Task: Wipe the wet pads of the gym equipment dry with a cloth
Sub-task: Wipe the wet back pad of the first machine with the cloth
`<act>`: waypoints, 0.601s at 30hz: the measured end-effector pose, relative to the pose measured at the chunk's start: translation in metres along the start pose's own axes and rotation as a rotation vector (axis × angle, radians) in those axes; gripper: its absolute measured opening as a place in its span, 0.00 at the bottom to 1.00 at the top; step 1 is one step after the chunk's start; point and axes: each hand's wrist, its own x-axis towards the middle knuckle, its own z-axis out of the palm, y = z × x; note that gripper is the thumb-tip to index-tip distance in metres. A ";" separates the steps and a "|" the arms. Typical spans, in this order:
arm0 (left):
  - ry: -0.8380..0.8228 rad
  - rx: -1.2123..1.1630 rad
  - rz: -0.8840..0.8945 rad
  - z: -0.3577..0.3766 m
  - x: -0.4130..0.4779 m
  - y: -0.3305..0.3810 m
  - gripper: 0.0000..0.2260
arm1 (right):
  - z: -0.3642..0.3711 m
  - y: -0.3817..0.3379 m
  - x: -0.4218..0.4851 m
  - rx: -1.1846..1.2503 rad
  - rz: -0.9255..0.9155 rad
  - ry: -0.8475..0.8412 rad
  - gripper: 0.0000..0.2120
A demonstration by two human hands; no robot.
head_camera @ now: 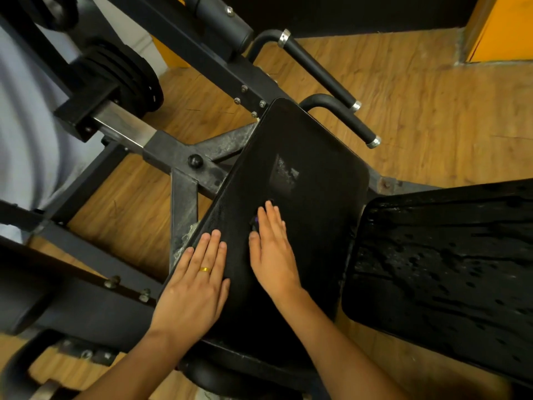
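A long black pad (305, 157) slants across the middle, with a dull grey smear near its centre. My left hand (196, 284), wearing a gold ring, lies flat on the pad's lower left edge, fingers stretched out. My right hand (272, 255) lies flat on the pad just beside it, fingers pointing up the pad. A small dark purple bit (255, 220) peeks out under its index finger; I cannot tell what it is. No separate cloth shows clearly. A second black pad (450, 269) at the right is covered in water drops and streaks.
The machine's black steel frame (184, 157) runs under and left of the pad. Two black handle bars (320, 70) with chrome ends stick out behind it. Black weight plates (129, 79) sit at the upper left. The floor (432, 111) is wood.
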 end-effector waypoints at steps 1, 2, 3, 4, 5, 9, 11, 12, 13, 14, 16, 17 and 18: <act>-0.005 -0.003 0.002 -0.001 0.000 0.001 0.29 | -0.002 0.009 -0.006 -0.022 0.011 -0.010 0.26; -0.003 -0.012 -0.004 -0.003 0.001 0.002 0.29 | -0.004 0.017 -0.012 -0.037 0.027 -0.008 0.26; 0.002 -0.020 -0.014 -0.005 0.006 0.002 0.30 | -0.005 0.024 -0.016 -0.039 0.050 0.003 0.26; 0.006 -0.020 -0.024 -0.008 0.013 0.000 0.31 | -0.005 0.030 -0.019 -0.027 0.078 0.017 0.26; 0.010 -0.016 -0.029 -0.009 0.023 -0.002 0.32 | -0.005 0.033 -0.021 -0.011 0.105 0.030 0.26; -0.011 -0.007 -0.020 -0.013 0.065 -0.015 0.34 | -0.003 0.032 -0.014 0.004 0.141 0.051 0.26; 0.000 -0.007 -0.025 -0.010 0.072 -0.013 0.34 | -0.006 0.033 -0.003 0.012 0.137 0.064 0.26; 0.010 -0.005 -0.027 -0.009 0.072 -0.011 0.34 | -0.009 0.034 0.005 0.019 0.145 0.080 0.26; 0.014 -0.004 -0.026 -0.008 0.071 -0.010 0.34 | -0.013 0.036 0.017 0.030 0.165 0.104 0.26; 0.022 -0.002 -0.024 -0.008 0.070 -0.009 0.34 | -0.018 0.039 0.031 0.046 0.191 0.134 0.25; 0.034 0.005 -0.024 -0.007 0.070 -0.009 0.34 | -0.028 0.044 0.066 0.075 0.236 0.182 0.25; 0.035 0.010 -0.023 -0.007 0.071 -0.009 0.34 | -0.034 0.047 0.085 0.084 0.250 0.193 0.25; 0.036 0.016 -0.020 -0.007 0.071 -0.009 0.34 | -0.040 0.051 0.103 0.095 0.262 0.200 0.25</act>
